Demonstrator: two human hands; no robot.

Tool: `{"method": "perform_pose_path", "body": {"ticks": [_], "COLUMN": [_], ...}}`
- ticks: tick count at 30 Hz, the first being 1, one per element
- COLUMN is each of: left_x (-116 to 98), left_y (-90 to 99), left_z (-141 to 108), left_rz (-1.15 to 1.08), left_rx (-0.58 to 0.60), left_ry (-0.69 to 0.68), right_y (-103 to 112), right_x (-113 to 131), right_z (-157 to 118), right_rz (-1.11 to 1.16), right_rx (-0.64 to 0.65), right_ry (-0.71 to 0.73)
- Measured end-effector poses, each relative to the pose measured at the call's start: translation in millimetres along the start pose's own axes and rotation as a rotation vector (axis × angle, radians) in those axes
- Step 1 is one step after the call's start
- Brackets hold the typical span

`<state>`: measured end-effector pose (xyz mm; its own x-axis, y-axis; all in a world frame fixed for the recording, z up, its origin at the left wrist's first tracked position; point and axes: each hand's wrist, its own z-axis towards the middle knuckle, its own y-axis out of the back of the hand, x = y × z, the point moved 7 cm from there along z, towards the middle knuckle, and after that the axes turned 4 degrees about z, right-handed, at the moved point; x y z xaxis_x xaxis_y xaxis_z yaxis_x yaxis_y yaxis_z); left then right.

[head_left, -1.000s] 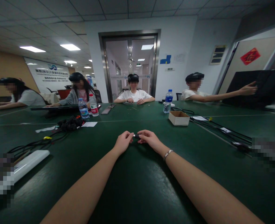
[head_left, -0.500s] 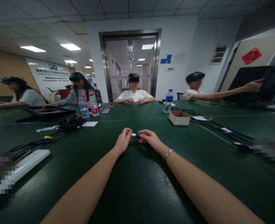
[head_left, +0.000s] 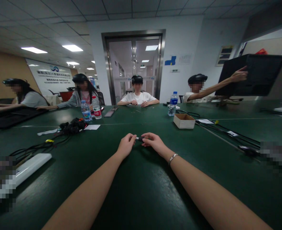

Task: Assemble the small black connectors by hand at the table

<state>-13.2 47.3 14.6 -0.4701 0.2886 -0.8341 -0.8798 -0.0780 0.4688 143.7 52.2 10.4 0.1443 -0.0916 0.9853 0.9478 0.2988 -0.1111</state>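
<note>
Between my two hands, just over the green table point(head_left: 141, 179), is a small dark object with a silvery end point(head_left: 140, 138). The fingers of my left hand point(head_left: 127, 144) pinch its silvery left end. My right hand point(head_left: 154, 142), on the arm with a silver bracelet point(head_left: 173, 158), grips the dark right end between thumb and fingers. The object lies roughly level, and its ends are partly hidden by the fingertips.
An open box point(head_left: 184, 121) and a water bottle point(head_left: 173, 103) stand right of centre. Black cables point(head_left: 227, 131) run along the right. At left are two bottles point(head_left: 86, 111), a black bundle point(head_left: 72, 126) and a white bar point(head_left: 32, 164). Several people sit opposite.
My left fingers have shifted slightly along the silvery end. At right, a person's arm and a large black screen have moved left. At far left, a black flat panel has slid further left.
</note>
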Motion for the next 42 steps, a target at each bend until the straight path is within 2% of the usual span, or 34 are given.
{"method": "perform_pose_path", "body": {"ticks": [10,14,19,24,37,42], "left_x": [-5.2,-5.8,-16.6,-20.6,-8.1,-7.4], "left_y": [0.2,-2.8,-6.4,-8.6,-5.9,-6.7], "left_z": [-2.7,-0.3,-0.7,-0.1,3.2,2.1], "left_rz": [0.163,0.081,-0.044,-0.06,0.06,-0.009], "left_rx": [-0.023,-0.028,0.007,0.035,0.035,0.04], "left_ry": [0.017,0.001,-0.113,-0.163,-0.036,-0.016], "right_y": [4.7,8.4,14.2,13.4,10.9,10.2], "right_x": [1.8,1.2,-0.5,1.3,4.2,5.2], "right_z": [-0.2,0.5,1.5,1.5,0.8,0.0], "right_rz": [-0.063,-0.021,0.039,0.03,-0.022,-0.018], "right_rx": [0.014,-0.025,-0.098,-0.085,-0.054,-0.055], "right_ry": [0.039,0.026,-0.001,-0.006,0.018,0.023]}}
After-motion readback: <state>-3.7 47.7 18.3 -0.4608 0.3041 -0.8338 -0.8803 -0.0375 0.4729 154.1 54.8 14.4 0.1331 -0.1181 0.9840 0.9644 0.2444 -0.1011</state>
